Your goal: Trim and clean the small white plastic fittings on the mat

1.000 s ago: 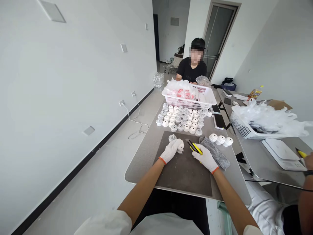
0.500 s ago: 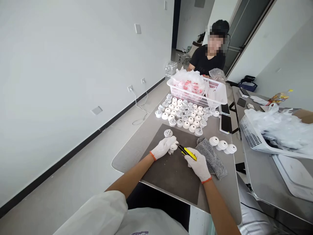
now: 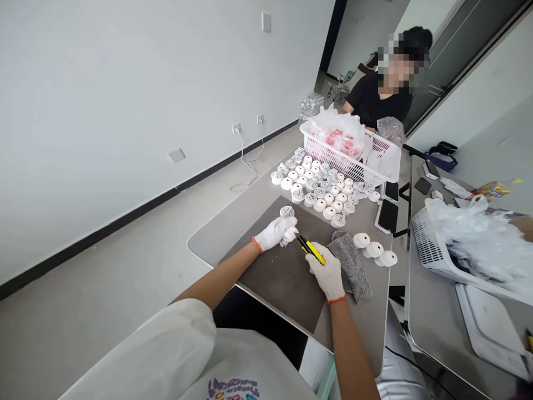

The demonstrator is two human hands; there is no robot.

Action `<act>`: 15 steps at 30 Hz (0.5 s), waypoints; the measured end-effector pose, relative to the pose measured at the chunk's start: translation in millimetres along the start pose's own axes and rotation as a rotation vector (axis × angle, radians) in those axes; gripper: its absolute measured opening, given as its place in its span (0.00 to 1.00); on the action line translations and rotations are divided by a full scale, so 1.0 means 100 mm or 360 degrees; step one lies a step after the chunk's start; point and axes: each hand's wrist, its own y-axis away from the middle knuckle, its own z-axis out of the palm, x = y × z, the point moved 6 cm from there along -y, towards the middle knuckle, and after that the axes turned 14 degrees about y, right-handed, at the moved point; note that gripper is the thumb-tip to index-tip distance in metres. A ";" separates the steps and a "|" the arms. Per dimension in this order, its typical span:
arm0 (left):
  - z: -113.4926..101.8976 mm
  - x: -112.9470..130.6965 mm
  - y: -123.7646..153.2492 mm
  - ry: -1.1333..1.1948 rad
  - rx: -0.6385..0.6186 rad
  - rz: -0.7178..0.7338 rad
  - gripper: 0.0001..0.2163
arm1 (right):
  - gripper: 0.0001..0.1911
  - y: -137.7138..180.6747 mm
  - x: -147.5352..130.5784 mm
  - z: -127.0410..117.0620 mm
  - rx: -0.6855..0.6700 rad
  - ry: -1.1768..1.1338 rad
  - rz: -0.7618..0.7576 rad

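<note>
Both my hands wear white knit gloves. My left hand point(image 3: 272, 233) is closed round a small white round part point(image 3: 289, 235) held on the dark mat point(image 3: 275, 272). My right hand point(image 3: 328, 272) grips a yellow and black utility knife point(image 3: 310, 250), whose tip points at the white part. One more white round part point(image 3: 286, 211) lies on the mat just beyond my left hand. A grey cloth point(image 3: 352, 264) lies right of my right hand.
Several rows of white round parts point(image 3: 320, 189) cover the table point(image 3: 216, 239) ahead, three more point(image 3: 375, 249) at the right. A white basket point(image 3: 353, 161) holds bagged red pieces. Two phones point(image 3: 387, 214) lie nearby. A person in black sits opposite. Another basket with plastic bags point(image 3: 470, 239) stands right.
My view has swung and tilted to the left. My hands have stayed together on the mat, the left on the white part and the right on the knife.
</note>
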 end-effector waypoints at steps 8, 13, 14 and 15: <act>0.02 0.01 -0.01 0.0055 0.0020 -0.0008 0.24 | 0.27 0.02 -0.06 -0.02 0.0073 -0.0006 0.0019; 0.01 -0.05 -0.07 0.0222 0.0021 0.0023 0.23 | 0.21 0.01 -0.10 -0.05 0.0115 0.0150 -0.0047; 0.00 -0.05 -0.07 0.0235 0.0028 0.0060 0.23 | 0.20 0.01 -0.11 -0.06 0.0125 0.0158 -0.0047; 0.00 -0.05 -0.07 0.0229 0.0023 0.0101 0.23 | 0.20 0.01 -0.11 -0.07 0.0142 0.0165 -0.0039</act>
